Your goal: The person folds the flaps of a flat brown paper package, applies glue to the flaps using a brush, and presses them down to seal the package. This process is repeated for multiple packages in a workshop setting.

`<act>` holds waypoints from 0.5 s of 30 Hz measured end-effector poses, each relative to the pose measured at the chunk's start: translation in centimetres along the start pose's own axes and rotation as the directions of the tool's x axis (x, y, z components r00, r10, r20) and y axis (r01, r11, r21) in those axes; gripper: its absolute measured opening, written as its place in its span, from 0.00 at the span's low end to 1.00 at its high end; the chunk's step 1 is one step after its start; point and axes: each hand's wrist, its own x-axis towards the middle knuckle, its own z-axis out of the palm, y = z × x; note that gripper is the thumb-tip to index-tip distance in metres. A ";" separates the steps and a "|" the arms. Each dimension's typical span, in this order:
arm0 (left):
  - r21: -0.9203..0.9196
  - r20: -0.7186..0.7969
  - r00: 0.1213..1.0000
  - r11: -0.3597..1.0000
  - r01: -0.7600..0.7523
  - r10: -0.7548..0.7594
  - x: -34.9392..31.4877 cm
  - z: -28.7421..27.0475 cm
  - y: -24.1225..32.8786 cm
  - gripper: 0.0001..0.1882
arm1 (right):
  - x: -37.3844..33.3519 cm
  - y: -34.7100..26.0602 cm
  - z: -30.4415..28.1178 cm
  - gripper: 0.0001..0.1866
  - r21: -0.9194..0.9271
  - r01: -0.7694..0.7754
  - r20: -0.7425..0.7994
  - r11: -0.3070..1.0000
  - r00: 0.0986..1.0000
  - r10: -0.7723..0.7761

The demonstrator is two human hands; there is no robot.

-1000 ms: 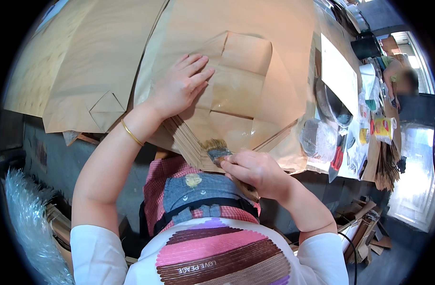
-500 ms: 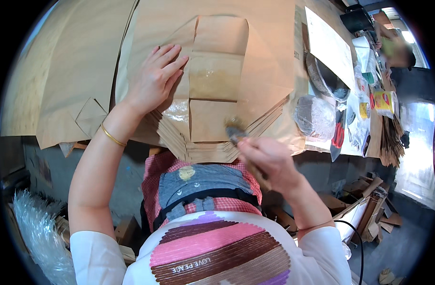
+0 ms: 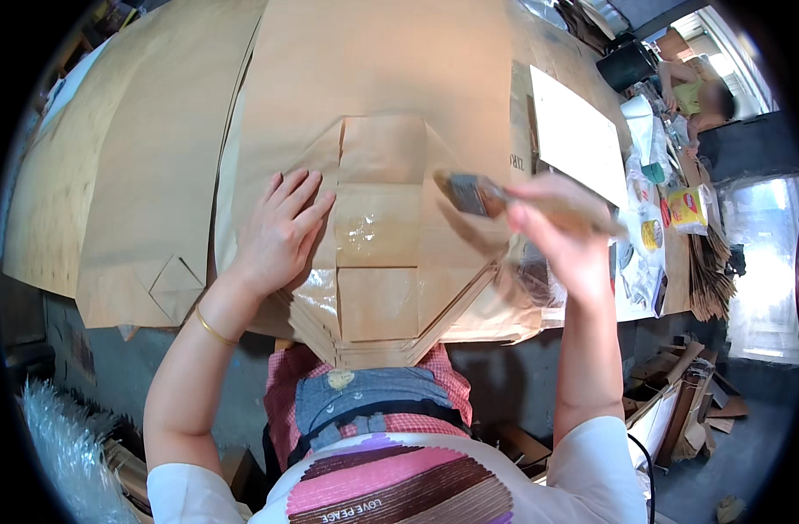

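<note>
On my feed the left hand [image 3: 282, 231] lies palm down and open, fingers stretched toward the tabletop's [image 3: 55, 210] far edge, pressing the left side of a stack of brown paper pieces with folded, angular ends [image 3: 378, 306]. That stack sits at the middle of the near edge. Its top piece has a glossy wet patch [image 3: 365, 242] in the centre. I have the right hand [image 3: 564, 231] raised, wrist bent, fingers curled around a flat wooden-handled brush [image 3: 478, 194], bristles pointing left above the right flap, its shadow on the paper.
</note>
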 end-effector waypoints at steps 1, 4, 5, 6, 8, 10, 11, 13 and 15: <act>-0.015 0.002 1.000 1.000 0.005 -0.005 0.1 0.1 0.1 0.19 | 1.4 0.4 0.5 0.10 0.155 -0.141 0.012 0.978 0.990 0.141; -0.028 0.013 1.000 1.000 0.002 -0.001 0.4 0.5 0.3 0.19 | 5.0 4.2 2.9 0.07 0.021 -0.303 0.065 0.953 0.951 0.301; -0.032 0.016 1.000 0.999 0.000 0.001 0.6 0.7 0.3 0.19 | 5.8 4.6 3.1 0.07 -0.021 -0.302 0.073 0.953 0.950 0.303; -0.024 0.022 1.000 1.000 0.007 -0.006 0.6 0.4 0.2 0.19 | 6.6 4.4 3.7 0.07 -0.054 -0.295 0.091 0.954 0.950 0.299; -0.015 0.032 0.999 1.000 0.025 -0.025 0.2 0.2 0.0 0.19 | 8.2 4.8 4.4 0.07 -0.094 -0.256 0.123 0.962 0.956 0.267; -0.025 0.019 1.000 0.999 0.023 -0.023 0.5 0.4 -0.1 0.19 | 9.8 5.5 4.2 0.08 -0.130 -0.188 0.125 0.973 0.971 0.204; -0.027 0.002 1.000 1.000 0.008 -0.008 0.7 0.3 -0.1 0.18 | 10.1 5.8 4.2 0.08 -0.046 -0.217 0.102 0.975 0.970 0.220; -0.025 -0.032 0.999 1.000 0.001 -0.001 0.4 0.2 -0.2 0.18 | 10.5 4.5 4.6 0.08 -0.049 -0.211 0.060 0.976 0.975 0.214; -0.180 -0.071 0.992 0.979 0.092 -0.106 0.1 0.3 -0.2 0.17 | 10.2 3.4 5.3 0.09 0.041 -0.202 -0.008 0.978 0.979 0.203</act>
